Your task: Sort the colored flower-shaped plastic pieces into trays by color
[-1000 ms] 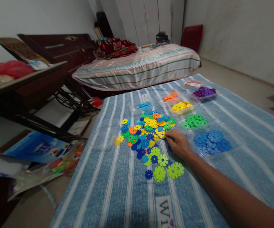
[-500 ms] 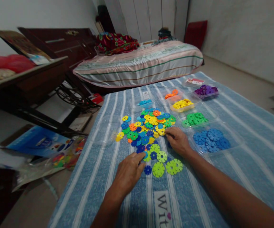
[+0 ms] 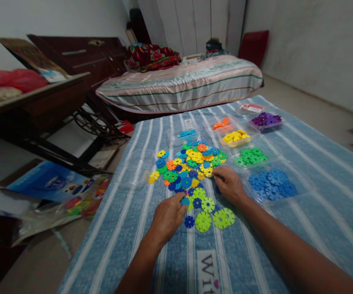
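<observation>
A heap of flat plastic snowflake discs in blue, green, yellow and orange lies on a blue striped cloth. My left hand rests at the near edge of the heap, its fingertips pinching a small teal disc. My right hand lies on the right side of the heap with fingers curled onto the discs; whether it holds one is hidden. Large lime-green discs lie between the two hands.
Clear trays hold sorted discs: blue, green, yellow, orange, purple, teal. A striped mattress lies beyond. A dark wooden table and toy packaging are to the left.
My left hand came into view from below and reached the near edge of the heap, closing on a teal disc. My right hand stayed almost still.
</observation>
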Tool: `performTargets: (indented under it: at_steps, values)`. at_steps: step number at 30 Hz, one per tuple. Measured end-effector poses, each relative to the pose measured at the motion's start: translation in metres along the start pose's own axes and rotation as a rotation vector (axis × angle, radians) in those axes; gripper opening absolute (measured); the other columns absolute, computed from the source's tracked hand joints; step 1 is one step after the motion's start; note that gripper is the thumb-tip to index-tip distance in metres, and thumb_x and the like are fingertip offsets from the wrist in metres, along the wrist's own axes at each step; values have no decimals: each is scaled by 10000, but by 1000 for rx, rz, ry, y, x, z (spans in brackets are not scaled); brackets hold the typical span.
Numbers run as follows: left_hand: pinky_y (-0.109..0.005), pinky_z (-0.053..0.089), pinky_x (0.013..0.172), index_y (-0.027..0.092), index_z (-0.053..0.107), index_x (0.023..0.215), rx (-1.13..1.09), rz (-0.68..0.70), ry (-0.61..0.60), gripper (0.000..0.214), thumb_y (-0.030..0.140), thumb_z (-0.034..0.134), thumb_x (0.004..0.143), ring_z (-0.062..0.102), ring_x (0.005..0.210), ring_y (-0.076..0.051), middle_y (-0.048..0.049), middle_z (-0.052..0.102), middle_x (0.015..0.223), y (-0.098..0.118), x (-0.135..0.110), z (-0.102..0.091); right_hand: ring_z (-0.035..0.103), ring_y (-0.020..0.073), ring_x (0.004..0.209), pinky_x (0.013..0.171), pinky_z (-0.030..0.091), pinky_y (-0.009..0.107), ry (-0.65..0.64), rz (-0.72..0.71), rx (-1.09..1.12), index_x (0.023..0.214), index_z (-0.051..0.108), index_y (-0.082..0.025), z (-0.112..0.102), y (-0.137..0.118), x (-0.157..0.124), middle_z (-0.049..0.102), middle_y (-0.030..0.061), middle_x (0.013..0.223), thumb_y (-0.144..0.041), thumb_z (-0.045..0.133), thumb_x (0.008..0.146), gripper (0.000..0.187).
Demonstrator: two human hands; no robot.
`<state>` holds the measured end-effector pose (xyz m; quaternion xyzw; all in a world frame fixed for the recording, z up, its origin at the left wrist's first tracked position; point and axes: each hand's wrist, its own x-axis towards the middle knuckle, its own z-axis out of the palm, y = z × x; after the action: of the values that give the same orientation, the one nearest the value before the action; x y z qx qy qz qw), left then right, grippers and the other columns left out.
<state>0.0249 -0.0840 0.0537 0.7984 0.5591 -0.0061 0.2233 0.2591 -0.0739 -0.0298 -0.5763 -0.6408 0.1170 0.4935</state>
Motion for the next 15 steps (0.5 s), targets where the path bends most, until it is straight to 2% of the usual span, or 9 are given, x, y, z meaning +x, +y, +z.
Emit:
performTargets:
  at_steps: [4,7,10,13,15]
  values:
    - [-238,352,608,225,642,973,-113,-34,43,220,252,544,778,588,642,-159,21,606,656,-2,3,0,608,213,873,816,471,356,-3,-5,-1,842,692,-232,2,0,1,696,48,878,-167,502,839,201]
    - [-233,319,557,208,596,758,-209,-49,90,78,277,582,724,527,567,-139,39,535,570,-6,8,-2,610,213,871,812,474,356,12,-13,-7,839,690,-233,4,-1,2,697,49,876,-168,504,838,197]
    - [-226,288,498,196,489,599,-405,-40,57,211,352,580,708,454,489,-114,43,471,501,-10,18,-6,612,216,880,823,474,362,23,-15,-10,842,687,-235,5,-2,3,702,50,890,-165,504,839,196]
    - [-216,278,448,196,476,588,-590,-54,-6,257,408,584,686,413,419,-97,43,476,457,-7,33,-17,614,218,902,840,477,367,23,-7,7,859,689,-232,6,-3,3,706,55,925,-165,501,850,200]
    - [-210,287,429,190,493,595,-635,-74,0,261,417,602,666,412,395,-90,30,513,452,0,44,-27,614,218,911,844,477,366,18,1,15,861,690,-231,6,-4,3,706,55,932,-159,501,851,202]
